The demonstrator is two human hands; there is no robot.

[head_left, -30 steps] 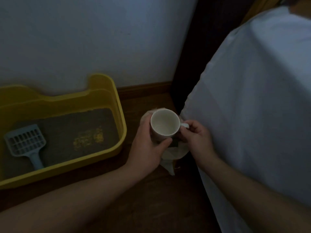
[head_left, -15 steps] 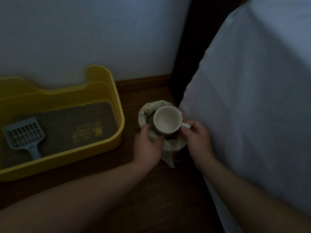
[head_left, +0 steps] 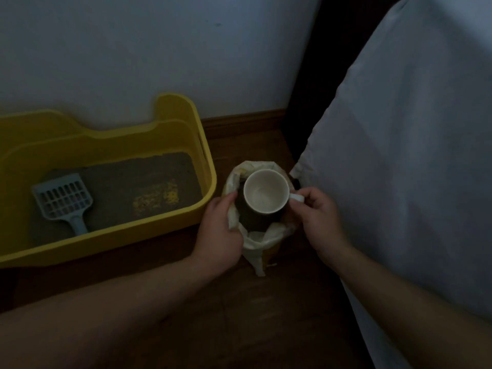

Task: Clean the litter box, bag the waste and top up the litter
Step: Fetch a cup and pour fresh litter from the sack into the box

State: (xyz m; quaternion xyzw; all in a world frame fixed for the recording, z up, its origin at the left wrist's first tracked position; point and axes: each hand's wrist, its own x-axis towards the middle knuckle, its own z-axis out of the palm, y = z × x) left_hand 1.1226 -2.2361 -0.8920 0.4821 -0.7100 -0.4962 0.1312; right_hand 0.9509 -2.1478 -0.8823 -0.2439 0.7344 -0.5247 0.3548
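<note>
A yellow litter box (head_left: 205, 161) stands on the floor at the left, holding grey litter with a yellowish patch (head_left: 157, 199). A pale blue slotted scoop (head_left: 64, 201) lies in the litter. To the right of the box stands an open pale bag (head_left: 255, 241) with dark contents. My right hand (head_left: 316, 219) pinches the handle of a white mug (head_left: 266, 194), which is held over the bag's mouth and looks empty. My left hand (head_left: 221, 230) grips the bag's left rim.
A white wall and wooden skirting board (head_left: 239, 121) run behind the box. A bed with a pale sheet (head_left: 404, 169) fills the right side, close against the bag. The floor is dark wood (head_left: 266, 315).
My left hand let go of the mug and took the bag's rim. The mug, held by my right hand, has dropped lower into the bag's opening.
</note>
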